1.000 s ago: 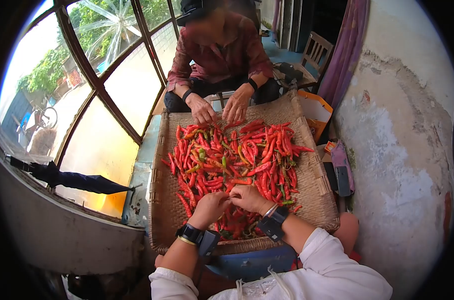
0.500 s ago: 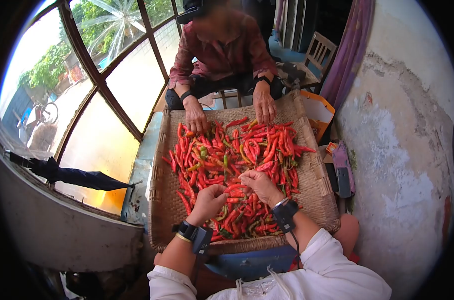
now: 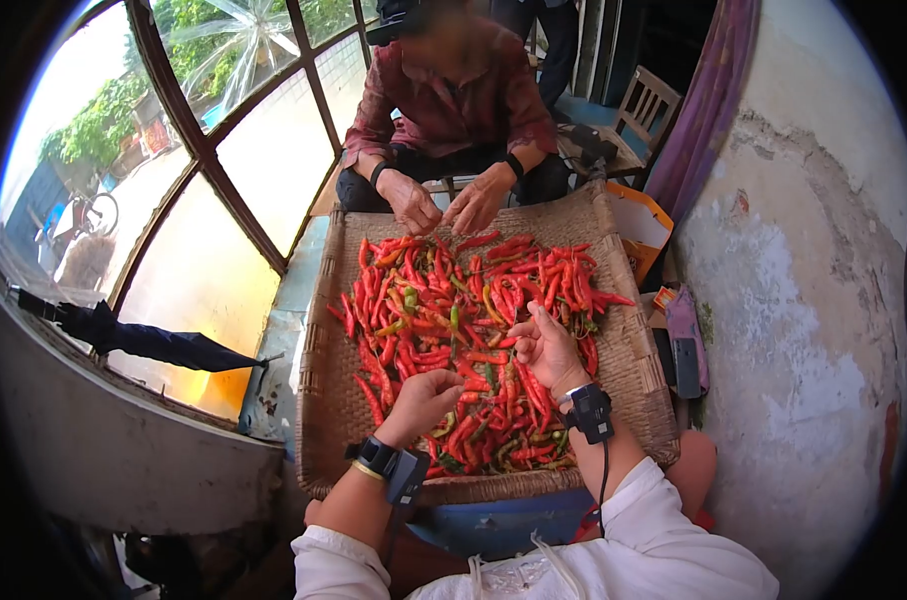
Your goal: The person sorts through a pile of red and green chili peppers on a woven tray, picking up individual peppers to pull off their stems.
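Red chili peppers (image 3: 424, 325), a few of them green or orange, lie in a loose pile on a square woven tray (image 3: 319, 400). My left hand (image 3: 424, 402) is over the near left part of the pile, fingers curled together; whether a pepper is between them is hidden. To its right, my right hand (image 3: 546, 343) hovers over the peppers, palm turned up and inward, with its fingers apart and nothing visible in them. Both wrists carry black strapped devices.
Across the tray sits a person (image 3: 452, 105) in a dark red shirt, hands together above the far edge. A folded umbrella (image 3: 174, 347) lies by the window at left. At right are a phone (image 3: 687, 367), an orange-edged box (image 3: 642, 222) and a wall.
My right hand has moved away from my left and opened; the pepper seen between them is no longer there. The other person's hands have lifted from the peppers and come together.
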{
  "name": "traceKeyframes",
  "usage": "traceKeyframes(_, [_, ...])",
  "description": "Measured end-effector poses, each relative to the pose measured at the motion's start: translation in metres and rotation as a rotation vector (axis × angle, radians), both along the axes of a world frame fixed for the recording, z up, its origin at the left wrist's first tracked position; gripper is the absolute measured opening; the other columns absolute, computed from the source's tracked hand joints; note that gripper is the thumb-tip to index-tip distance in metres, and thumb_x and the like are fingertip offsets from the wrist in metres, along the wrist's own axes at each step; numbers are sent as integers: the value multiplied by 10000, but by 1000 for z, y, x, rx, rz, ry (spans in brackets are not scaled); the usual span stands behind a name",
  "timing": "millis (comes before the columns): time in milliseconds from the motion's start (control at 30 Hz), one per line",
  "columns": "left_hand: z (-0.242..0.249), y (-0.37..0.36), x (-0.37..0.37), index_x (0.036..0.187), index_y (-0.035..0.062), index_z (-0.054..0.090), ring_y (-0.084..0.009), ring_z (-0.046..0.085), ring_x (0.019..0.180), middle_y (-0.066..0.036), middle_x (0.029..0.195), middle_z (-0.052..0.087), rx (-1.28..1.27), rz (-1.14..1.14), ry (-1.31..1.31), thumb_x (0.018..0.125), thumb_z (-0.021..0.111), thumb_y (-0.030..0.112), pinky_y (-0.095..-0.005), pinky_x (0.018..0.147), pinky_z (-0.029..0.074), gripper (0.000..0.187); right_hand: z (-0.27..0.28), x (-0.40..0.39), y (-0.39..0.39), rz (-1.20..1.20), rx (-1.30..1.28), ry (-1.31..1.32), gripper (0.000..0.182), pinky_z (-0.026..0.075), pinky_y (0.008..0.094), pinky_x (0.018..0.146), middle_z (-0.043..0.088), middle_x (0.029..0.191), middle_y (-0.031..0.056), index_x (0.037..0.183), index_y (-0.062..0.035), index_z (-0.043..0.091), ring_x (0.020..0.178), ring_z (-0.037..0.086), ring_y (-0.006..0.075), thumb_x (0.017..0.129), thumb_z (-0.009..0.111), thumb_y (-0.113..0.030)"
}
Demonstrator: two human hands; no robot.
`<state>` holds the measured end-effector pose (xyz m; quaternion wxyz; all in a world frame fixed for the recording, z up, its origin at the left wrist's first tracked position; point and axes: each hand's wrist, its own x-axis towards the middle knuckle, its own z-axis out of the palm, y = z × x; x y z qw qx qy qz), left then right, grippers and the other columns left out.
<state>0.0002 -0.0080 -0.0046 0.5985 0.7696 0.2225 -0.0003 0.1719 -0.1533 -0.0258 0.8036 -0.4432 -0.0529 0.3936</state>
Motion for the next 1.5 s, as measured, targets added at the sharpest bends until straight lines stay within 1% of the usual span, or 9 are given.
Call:
traceKeyframes(67, [-2,1,0,933,-1,598,-72,523,614,-20,689,587,61,3,-16,808,586,158,-237,559,437,203,-3,-2,0,-75,-21,81,341,422,182,469,574,672,36,1115,-8,469,547,531,70,857,543,-217])
traceKeyframes(167, [-9,4,0,927,2,603,-88,540,626,-42,711,607,157,8,-39,798,592,160,-252,572,446,204,-31,-18,10,284,-589,-855,444,477,302,592,606,738,68,1127,-8,514,613,584,160,762,640,-227])
traceKeyframes(233, [-7,3,0,923,0,605,-87,542,631,-43,719,610,171,14,-47,800,590,152,-252,573,448,196,-34,-37,16,383,-473,-1351,432,457,286,606,581,796,80,1104,-41,530,672,571,136,719,662,-185])
traceKeyframes(667, [9,-5,0,900,43,574,-36,517,615,26,702,563,-542,52,-219,858,548,126,-170,548,411,97,-60,-99,44,644,-119,-1314,321,443,323,750,575,862,129,989,-26,548,844,561,262,757,579,-247])
traceKeyframes(867, [-2,-9,9,1018,10,535,-48,513,658,13,775,571,-240,226,-492,863,549,152,-191,577,429,211,-2,-78,35,879,-317,-787,238,472,282,668,592,791,54,979,-9,559,756,594,158,845,536,-205])
traceKeyframes(1000, [1,-5,5,1054,-11,518,-59,537,673,1,754,573,-186,30,-214,870,538,154,-204,620,455,248,-8,-40,20,390,-60,-176,156,450,207,475,589,732,14,956,-40,574,499,532,71,867,526,-157])
traceKeyframes(1267, [4,-7,3,982,4,573,-47,526,613,7,741,577,-140,-5,-23,865,532,141,-206,562,438,185,-5,0,4,-146,251,204,332,489,265,621,609,846,73,1115,-48,500,776,595,136,842,581,-219])
traceKeyframes(1333, [-2,-6,3,958,2,584,-47,529,622,7,737,585,-72,5,-55,855,546,142,-214,559,441,178,-17,-7,6,1,98,82,318,484,269,643,607,888,87,1078,-14,527,820,592,151,838,583,-214])
traceKeyframes(1500, [0,-5,3,948,-3,590,-51,532,628,-5,729,589,-41,-13,-53,843,557,143,-220,562,442,182,-16,-39,16,675,-645,-1441,314,451,390,726,583,854,112,942,-106,604,818,572,286,674,681,-251])
